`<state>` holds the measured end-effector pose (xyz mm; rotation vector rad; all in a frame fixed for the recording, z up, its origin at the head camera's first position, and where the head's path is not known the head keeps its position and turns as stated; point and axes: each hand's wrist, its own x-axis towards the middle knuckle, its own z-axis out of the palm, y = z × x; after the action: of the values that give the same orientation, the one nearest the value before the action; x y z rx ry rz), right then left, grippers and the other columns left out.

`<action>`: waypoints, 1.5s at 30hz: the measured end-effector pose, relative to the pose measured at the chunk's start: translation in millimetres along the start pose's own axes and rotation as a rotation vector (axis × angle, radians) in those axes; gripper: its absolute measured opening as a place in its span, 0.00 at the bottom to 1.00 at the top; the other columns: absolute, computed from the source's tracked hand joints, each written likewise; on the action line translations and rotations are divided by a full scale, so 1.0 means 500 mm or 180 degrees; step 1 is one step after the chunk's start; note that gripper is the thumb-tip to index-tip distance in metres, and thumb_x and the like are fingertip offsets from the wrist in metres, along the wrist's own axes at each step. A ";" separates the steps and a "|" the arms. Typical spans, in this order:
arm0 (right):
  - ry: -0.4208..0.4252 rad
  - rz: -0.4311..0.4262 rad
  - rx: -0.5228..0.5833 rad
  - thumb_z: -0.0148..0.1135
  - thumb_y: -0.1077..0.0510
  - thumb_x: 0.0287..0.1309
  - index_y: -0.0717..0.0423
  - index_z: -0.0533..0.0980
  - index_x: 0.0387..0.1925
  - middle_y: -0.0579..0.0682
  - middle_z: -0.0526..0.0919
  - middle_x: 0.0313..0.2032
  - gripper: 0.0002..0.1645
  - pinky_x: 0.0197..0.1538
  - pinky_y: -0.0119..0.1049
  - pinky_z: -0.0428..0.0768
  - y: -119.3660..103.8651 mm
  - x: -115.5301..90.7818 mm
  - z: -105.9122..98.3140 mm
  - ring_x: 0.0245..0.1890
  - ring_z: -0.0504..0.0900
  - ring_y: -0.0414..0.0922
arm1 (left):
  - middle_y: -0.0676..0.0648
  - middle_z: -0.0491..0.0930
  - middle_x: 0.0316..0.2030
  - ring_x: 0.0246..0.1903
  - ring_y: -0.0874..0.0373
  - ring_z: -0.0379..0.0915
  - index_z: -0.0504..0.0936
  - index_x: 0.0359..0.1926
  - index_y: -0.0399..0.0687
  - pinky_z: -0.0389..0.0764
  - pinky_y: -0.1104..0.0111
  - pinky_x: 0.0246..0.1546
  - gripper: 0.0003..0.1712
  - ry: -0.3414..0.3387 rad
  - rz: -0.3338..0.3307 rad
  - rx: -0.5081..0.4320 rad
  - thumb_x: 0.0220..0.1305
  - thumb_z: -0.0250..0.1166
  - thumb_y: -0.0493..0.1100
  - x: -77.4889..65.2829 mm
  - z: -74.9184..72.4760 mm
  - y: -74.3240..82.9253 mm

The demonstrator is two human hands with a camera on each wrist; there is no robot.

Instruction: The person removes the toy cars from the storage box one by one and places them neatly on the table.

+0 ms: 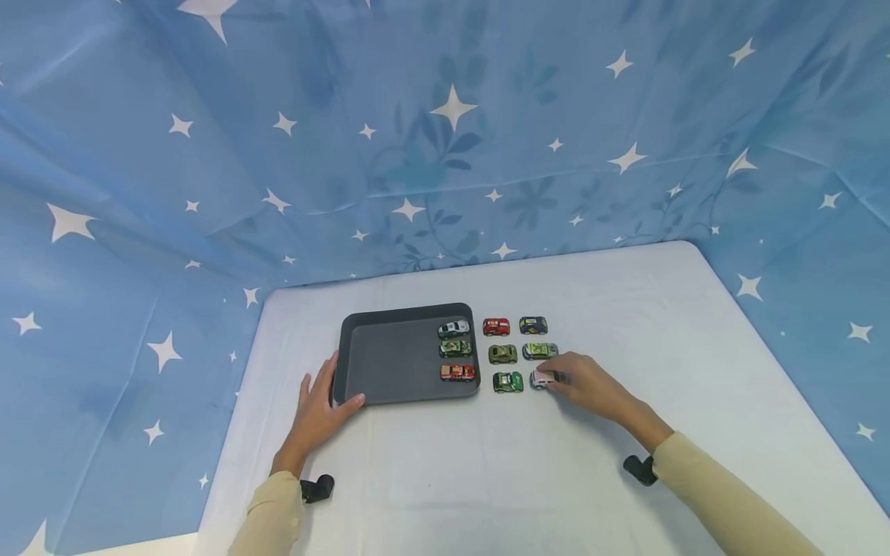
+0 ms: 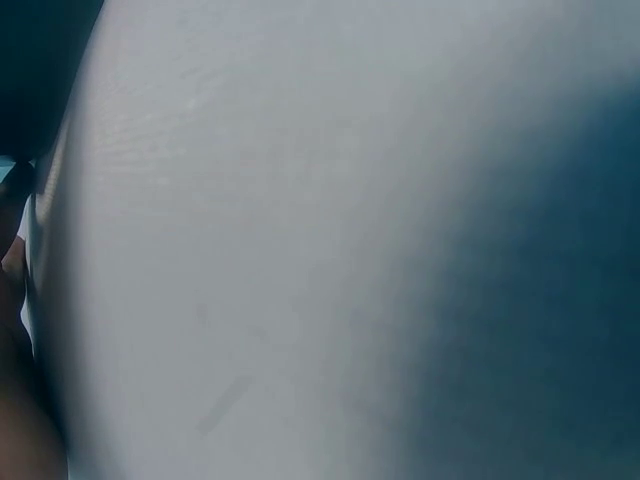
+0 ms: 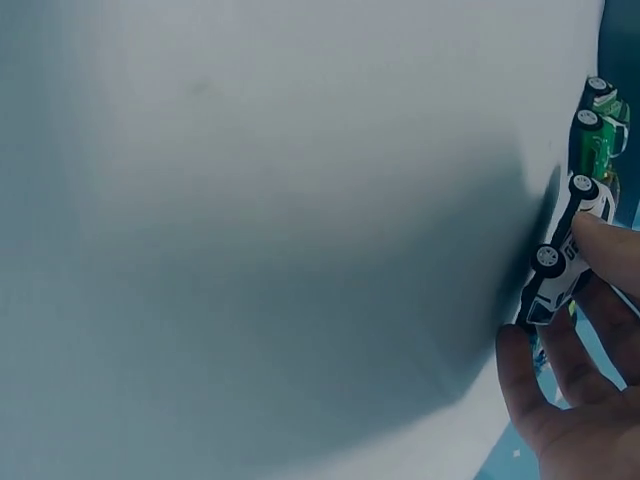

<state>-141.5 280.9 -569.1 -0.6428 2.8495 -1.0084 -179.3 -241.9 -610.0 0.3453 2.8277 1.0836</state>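
Observation:
My right hand (image 1: 587, 384) pinches a white toy car (image 3: 570, 255) between thumb and fingers, at the near right of a group of toy cars. Just left of it is a green toy car (image 1: 508, 382); behind it is a light green toy car (image 1: 540, 350). My left hand (image 1: 321, 409) rests against the near left corner of a dark grey tray (image 1: 396, 355), its fingers along the left side and its thumb at the front rim. Inside the tray, along its right side, are a silver car (image 1: 453, 329), a camouflage car (image 1: 455, 349) and an orange-red car (image 1: 457, 372).
An olive car (image 1: 503, 354), a red car (image 1: 496, 327) and a dark blue car (image 1: 533, 325) stand right of the tray. A white cloth covers the table (image 1: 445, 471). Blue star-patterned curtains (image 1: 334, 154) hang behind and at the sides.

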 end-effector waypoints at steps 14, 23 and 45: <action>0.0005 0.0031 -0.0077 0.72 0.71 0.62 0.61 0.87 0.52 0.55 0.89 0.49 0.17 0.59 0.58 0.83 0.006 -0.002 0.020 0.53 0.85 0.58 | 0.34 0.51 0.83 0.82 0.34 0.43 0.47 0.87 0.47 0.28 0.41 0.80 0.62 0.0027 0.0056 0.0021 0.66 0.71 0.62 0.004 0.004 -0.004; 0.0136 0.0081 -0.0095 0.74 0.69 0.62 0.61 0.86 0.55 0.56 0.89 0.53 0.19 0.63 0.60 0.81 0.001 -0.007 0.023 0.58 0.84 0.60 | 0.33 0.52 0.83 0.82 0.33 0.44 0.48 0.87 0.46 0.29 0.40 0.79 0.62 0.0034 0.0069 0.0020 0.66 0.72 0.61 0.003 0.001 -0.004; 0.0557 -0.0120 0.0138 0.72 0.62 0.69 0.61 0.86 0.58 0.59 0.84 0.59 0.18 0.68 0.65 0.75 -0.038 0.099 0.002 0.63 0.79 0.61 | 0.34 0.51 0.83 0.82 0.33 0.39 0.47 0.88 0.49 0.29 0.38 0.79 0.62 0.0010 -0.0067 -0.0023 0.65 0.73 0.62 -0.001 0.002 -0.002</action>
<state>-179.8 247.3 -553.8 -0.6368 2.9640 -1.1847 -179.1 -241.9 -611.6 0.3129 2.8230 1.0911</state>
